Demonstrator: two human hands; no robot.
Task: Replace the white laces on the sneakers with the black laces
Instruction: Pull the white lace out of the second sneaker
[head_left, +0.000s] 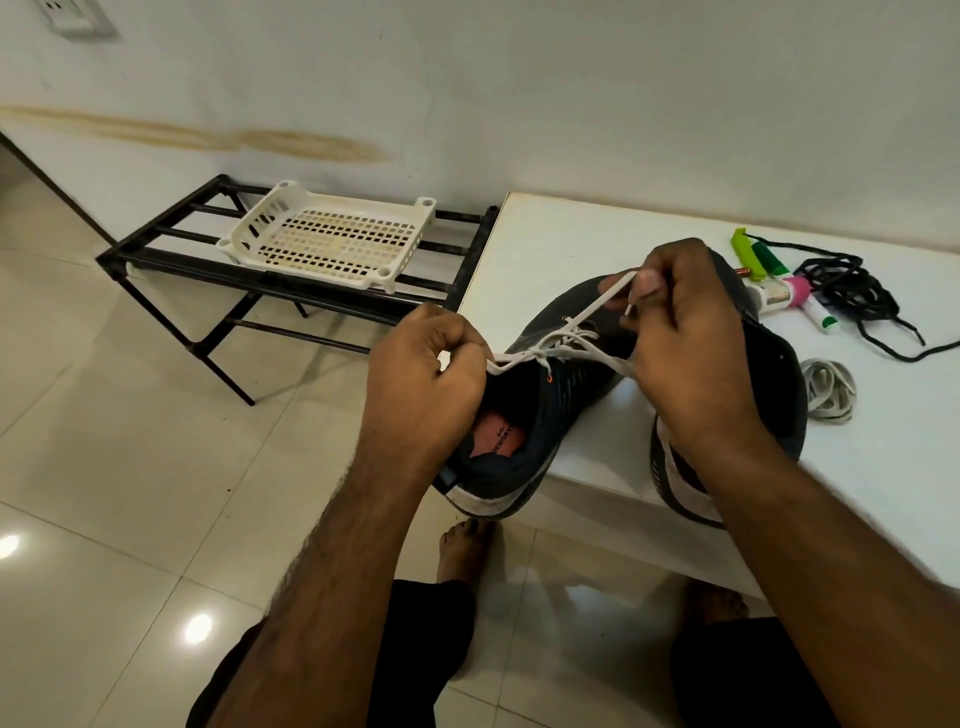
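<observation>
A dark sneaker (545, 410) with an orange insole lies at the left edge of the white table (561, 244), heel toward me, its white lace (563, 340) still threaded. My left hand (426, 374) grips one end of that lace at the collar. My right hand (680, 332) pinches the other end and holds it up over the toe. A second dark sneaker (779, 395) sits to the right, mostly hidden behind my right forearm. The black laces (852, 288) lie tangled at the table's far right. A loose white lace (828, 389) is coiled beside the second sneaker.
Green and pink markers and small tubes (779, 291) lie next to the black laces. A black metal rack (218, 265) stands on the tiled floor to the left, carrying a white perforated tray (332, 234). My bare feet are below the table edge.
</observation>
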